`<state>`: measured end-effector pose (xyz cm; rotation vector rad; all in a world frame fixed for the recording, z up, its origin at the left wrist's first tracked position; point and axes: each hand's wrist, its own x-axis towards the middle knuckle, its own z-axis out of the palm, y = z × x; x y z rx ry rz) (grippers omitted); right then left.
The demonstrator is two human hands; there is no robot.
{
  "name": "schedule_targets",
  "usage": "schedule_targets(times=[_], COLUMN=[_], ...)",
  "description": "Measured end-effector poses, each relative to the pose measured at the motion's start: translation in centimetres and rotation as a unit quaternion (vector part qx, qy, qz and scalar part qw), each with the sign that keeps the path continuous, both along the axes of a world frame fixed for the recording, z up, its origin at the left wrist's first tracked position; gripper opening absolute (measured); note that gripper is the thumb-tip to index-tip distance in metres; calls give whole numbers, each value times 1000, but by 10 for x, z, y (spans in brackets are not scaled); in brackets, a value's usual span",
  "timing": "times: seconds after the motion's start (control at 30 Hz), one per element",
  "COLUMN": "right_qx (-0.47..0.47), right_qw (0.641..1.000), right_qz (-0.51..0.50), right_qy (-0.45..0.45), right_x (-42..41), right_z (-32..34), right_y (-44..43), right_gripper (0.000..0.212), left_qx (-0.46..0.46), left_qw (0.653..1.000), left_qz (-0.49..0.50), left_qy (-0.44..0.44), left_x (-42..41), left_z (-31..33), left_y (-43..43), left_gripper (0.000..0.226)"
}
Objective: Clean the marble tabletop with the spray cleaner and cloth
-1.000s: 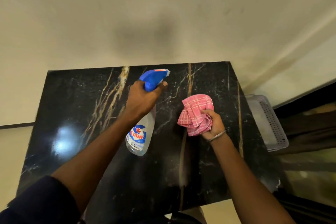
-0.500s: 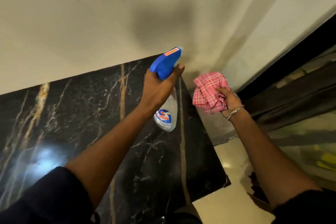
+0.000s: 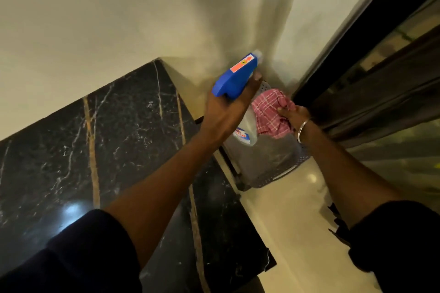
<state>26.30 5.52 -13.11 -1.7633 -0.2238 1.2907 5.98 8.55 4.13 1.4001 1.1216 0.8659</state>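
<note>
My left hand (image 3: 226,112) grips the neck of a clear spray bottle (image 3: 238,78) with a blue trigger head, held in the air past the right edge of the black marble tabletop (image 3: 119,138). My right hand (image 3: 294,115) holds a bunched pink checked cloth (image 3: 269,114) just right of the bottle. Both items hang over a grey perforated basket (image 3: 273,164) standing on the floor beside the table. The bottle's lower body is partly hidden by my left hand and the cloth.
A cream wall (image 3: 119,19) runs behind the table and meets a corner above the basket. A dark-framed glass door (image 3: 381,78) stands at the right. Pale glossy floor (image 3: 297,221) lies between the table's right edge and the door.
Both hands have swung right, off the tabletop, carrying the bottle and cloth to a spot above the grey basket. The view has turned right with them.
</note>
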Motion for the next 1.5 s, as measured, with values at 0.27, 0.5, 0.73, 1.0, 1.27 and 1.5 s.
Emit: schedule_targets(times=[0.27, 0.5, 0.73, 1.0, 1.27, 1.5], right_qx=[-65, -213, -238, -221, -207, -139], right_qw=[994, 933, 855, 861, 855, 869], right_qz=[69, 167, 226, 237, 210, 172], right_qy=[-51, -237, -402, -391, -426, -442], right_x=[9, 13, 1, 6, -4, -16], right_z=[-73, -110, -106, -92, -71, -30], right_y=[2, -15, -26, -35, -41, -61], right_gripper=[48, 33, 54, 48, 48, 37], left_qx=[-103, -129, -145, -154, -166, -168], left_qw=[989, 981, 977, 975, 970, 980], left_qz=[-28, -66, -85, -80, -78, -65], left_qy=[98, 129, 135, 141, 157, 79], left_x=[12, 12, 13, 4, 6, -18], left_z=[-97, -130, -152, -167, -164, -120], left_y=[1, 3, 1, 3, -14, -47], left_gripper=[36, 38, 49, 63, 108, 107])
